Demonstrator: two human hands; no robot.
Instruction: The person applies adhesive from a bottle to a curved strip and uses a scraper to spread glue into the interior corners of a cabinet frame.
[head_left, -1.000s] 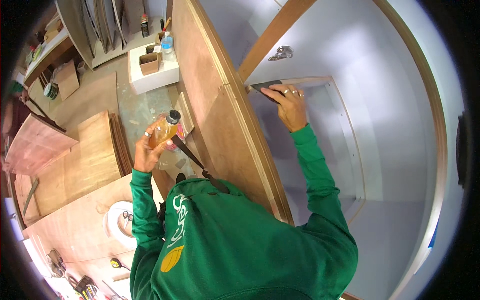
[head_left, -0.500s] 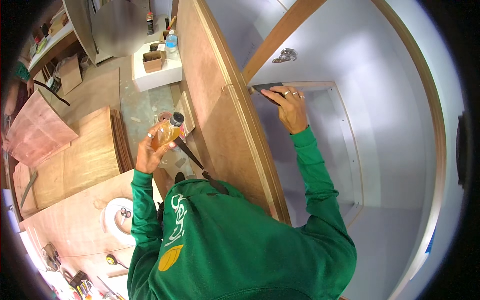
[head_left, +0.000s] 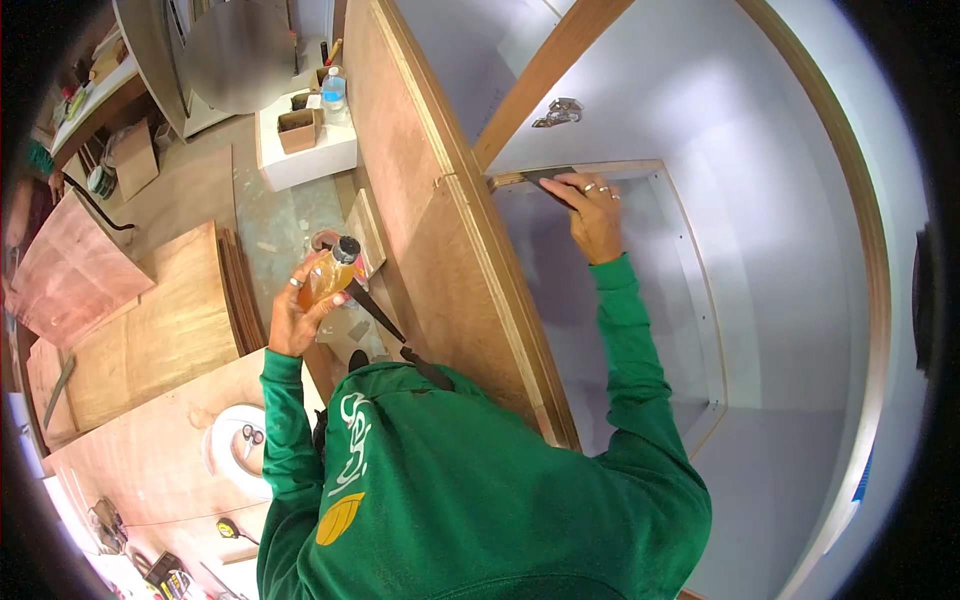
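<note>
One bottle (head_left: 324, 278) at left, one dark flat piece (head_left: 546, 174) at right

The left hand (head_left: 292, 322) is wrapped round the bottle, which is clear, with a black cap and amber liquid, its cap toward the far right. It is held left of the upright plywood panel (head_left: 440, 230). On the panel's right side, the right hand (head_left: 596, 225) pinches the dark piece between thumb and fingers at the wooden edge (head_left: 507, 181) on the far side of a recess; how firmly it presses, I cannot tell. Farther off, a silvery metal fitting (head_left: 560, 112) sits on the pale wall. At far left, a white block (head_left: 305, 172) bears a small cardboard box (head_left: 298, 134) and a water bottle (head_left: 334, 92). Scissors (head_left: 254, 437) lie near left.
</note>
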